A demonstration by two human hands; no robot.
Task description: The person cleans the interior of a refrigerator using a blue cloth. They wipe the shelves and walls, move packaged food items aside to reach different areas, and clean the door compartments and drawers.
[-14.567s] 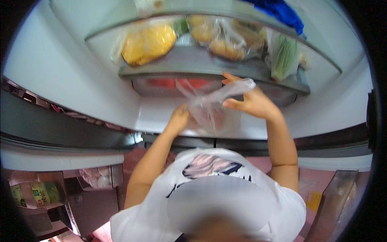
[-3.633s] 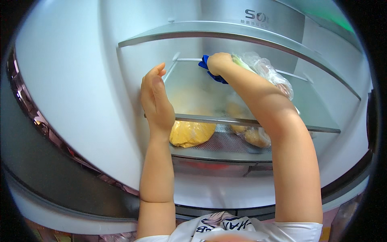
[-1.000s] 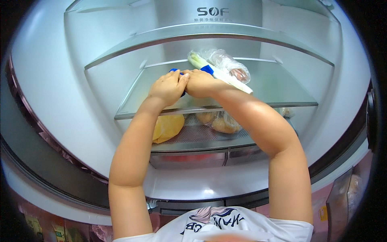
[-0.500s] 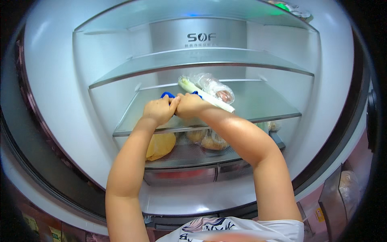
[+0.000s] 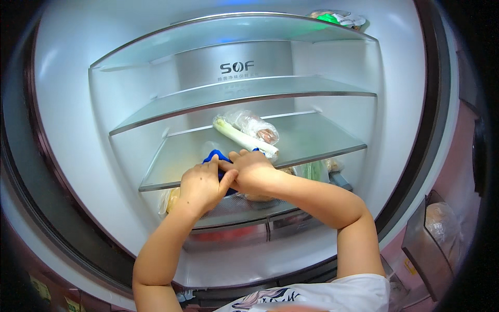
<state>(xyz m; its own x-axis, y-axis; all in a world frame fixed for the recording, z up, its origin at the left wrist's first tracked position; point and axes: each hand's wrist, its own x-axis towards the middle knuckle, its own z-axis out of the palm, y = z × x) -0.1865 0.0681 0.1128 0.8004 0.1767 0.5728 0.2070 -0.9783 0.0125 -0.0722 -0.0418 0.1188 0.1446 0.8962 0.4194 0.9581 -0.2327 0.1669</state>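
Note:
Both my hands meet at the front edge of a glass refrigerator shelf. A bright blue cloth is bunched under and between them. My left hand has its fingers closed on the cloth, thumb pointing toward the other hand. My right hand lies against the left, fingers curled over the cloth; a bit of blue shows past its knuckles too. Just behind the right hand lie a leek and a clear plastic bag with something pinkish inside.
Above is another glass shelf, then a top shelf bearing a green and white bag. Bagged food, including a yellow item, sits below my hands, over drawers. A door bin stands open to the right.
My hands have come nearer and lower with the blue cloth, to the shelf's front edge. The view has shifted, so the shelves appear lower and further left.

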